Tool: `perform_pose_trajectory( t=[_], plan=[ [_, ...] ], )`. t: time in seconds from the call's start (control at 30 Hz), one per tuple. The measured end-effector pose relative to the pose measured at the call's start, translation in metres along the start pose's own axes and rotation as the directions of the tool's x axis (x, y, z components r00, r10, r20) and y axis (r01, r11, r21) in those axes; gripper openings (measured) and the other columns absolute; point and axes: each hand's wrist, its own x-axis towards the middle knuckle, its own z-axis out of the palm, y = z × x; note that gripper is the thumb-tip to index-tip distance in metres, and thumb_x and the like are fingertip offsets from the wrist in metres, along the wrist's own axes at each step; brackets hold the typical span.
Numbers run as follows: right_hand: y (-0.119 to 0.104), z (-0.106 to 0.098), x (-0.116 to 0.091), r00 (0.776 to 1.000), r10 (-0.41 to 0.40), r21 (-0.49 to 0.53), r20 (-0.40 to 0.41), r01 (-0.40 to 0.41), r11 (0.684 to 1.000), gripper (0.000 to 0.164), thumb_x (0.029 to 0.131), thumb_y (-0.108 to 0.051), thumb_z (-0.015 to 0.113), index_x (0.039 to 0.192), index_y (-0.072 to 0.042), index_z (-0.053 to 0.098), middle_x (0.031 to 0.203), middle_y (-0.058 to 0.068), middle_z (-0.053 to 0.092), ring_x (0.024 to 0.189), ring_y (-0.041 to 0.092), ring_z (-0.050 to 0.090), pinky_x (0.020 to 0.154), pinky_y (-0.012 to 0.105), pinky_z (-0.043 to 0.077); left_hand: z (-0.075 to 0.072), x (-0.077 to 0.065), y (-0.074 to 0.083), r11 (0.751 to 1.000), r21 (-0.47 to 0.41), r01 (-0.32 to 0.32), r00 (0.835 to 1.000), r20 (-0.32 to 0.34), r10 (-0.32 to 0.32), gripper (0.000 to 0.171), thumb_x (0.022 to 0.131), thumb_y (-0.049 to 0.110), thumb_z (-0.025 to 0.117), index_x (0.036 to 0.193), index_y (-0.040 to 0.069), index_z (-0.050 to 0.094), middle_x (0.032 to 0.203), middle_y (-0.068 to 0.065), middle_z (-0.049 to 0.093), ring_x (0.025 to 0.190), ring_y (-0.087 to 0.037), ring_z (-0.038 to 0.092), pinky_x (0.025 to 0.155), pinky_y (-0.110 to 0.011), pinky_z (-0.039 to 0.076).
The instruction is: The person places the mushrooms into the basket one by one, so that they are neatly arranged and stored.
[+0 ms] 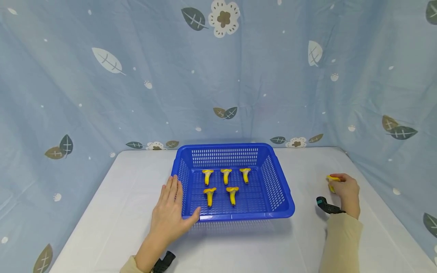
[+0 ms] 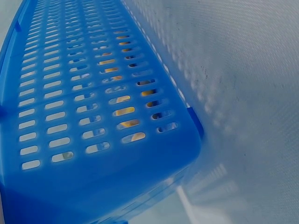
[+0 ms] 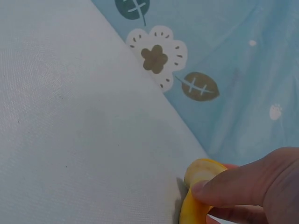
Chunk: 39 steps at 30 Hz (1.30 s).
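Note:
A blue plastic basket (image 1: 237, 217) with slotted walls holds several yellow chanterelle mushrooms, three in a back row and two in front. One of the front mushrooms (image 1: 233, 195) lies stem toward me. My left hand (image 1: 168, 216) rests at the basket's front left corner, fingers straight along the rim and thumb out to the side. At the right of the table, my right hand (image 1: 346, 189) pinches another yellow chanterelle (image 3: 205, 173) between thumb and fingers, close over the white cloth. Through the slots in the left wrist view, bits of yellow show inside the basket (image 2: 117, 170).
White cloth covers the table (image 1: 235, 250). A blue curtain (image 1: 164, 87) with leaf and flower prints hangs behind and along both sides. Black wrist devices show by each arm, one near the right wrist (image 1: 329, 206).

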Motion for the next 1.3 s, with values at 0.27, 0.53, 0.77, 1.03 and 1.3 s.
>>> perform_pose_trajectory(
  t=[0.27,0.53,0.77,1.03,1.3],
  plan=[
    [-0.001,0.004,0.001,0.998,0.008,0.083,-0.064,-0.002,0.997,0.037,0.084,-0.022,0.066,0.112,0.001,0.061,0.115,0.018,0.050,0.102,0.030,0.044,0.062,0.029,0.049,0.001,-0.001,-0.001,1.000,0.004,0.003,1.000,0.005,-0.003,0.096,0.078,0.063,0.053,0.136,-0.012,0.038,0.150,-0.026,0.024,0.142,-0.033,0.013,0.114,-0.045,0.018],
    [-0.011,0.002,-0.004,0.999,-0.033,0.089,-0.016,0.034,0.995,0.046,0.087,-0.028,0.062,0.122,0.001,0.057,0.113,0.013,0.054,0.077,0.012,0.053,0.061,0.019,0.050,0.001,-0.001,-0.001,1.000,0.004,0.009,1.000,0.010,-0.009,0.097,0.078,0.063,0.053,0.136,-0.012,0.038,0.150,-0.025,0.024,0.142,-0.032,0.013,0.114,-0.044,0.018],
    [-0.025,-0.001,-0.007,0.997,-0.075,0.129,-0.026,0.078,0.989,0.048,0.087,-0.034,0.063,0.123,-0.003,0.057,0.111,0.007,0.052,0.071,0.005,0.057,0.067,0.022,0.053,0.001,-0.001,-0.001,1.000,0.007,0.008,1.000,0.009,-0.008,0.096,0.079,0.063,0.052,0.137,-0.012,0.037,0.150,-0.025,0.024,0.142,-0.033,0.013,0.114,-0.045,0.018],
    [-0.042,0.001,-0.013,0.991,-0.124,0.168,-0.055,0.131,0.977,0.049,0.085,-0.039,0.065,0.119,-0.005,0.057,0.104,0.000,0.050,0.080,0.011,0.055,0.069,0.019,0.052,0.001,-0.001,-0.001,1.000,0.004,0.005,1.000,0.007,-0.005,0.097,0.079,0.063,0.053,0.137,-0.012,0.037,0.150,-0.025,0.023,0.143,-0.032,0.012,0.115,-0.044,0.017],
    [-0.059,-0.002,-0.025,0.972,-0.223,0.190,-0.078,0.234,0.953,0.047,0.085,-0.040,0.066,0.116,-0.006,0.058,0.101,-0.004,0.052,0.078,0.014,0.054,0.065,0.016,0.047,0.002,-0.001,-0.001,1.000,0.001,0.001,1.000,0.005,-0.001,0.097,0.079,0.063,0.053,0.137,-0.012,0.036,0.150,-0.025,0.023,0.143,-0.031,0.011,0.115,-0.044,0.017]
  ],
)
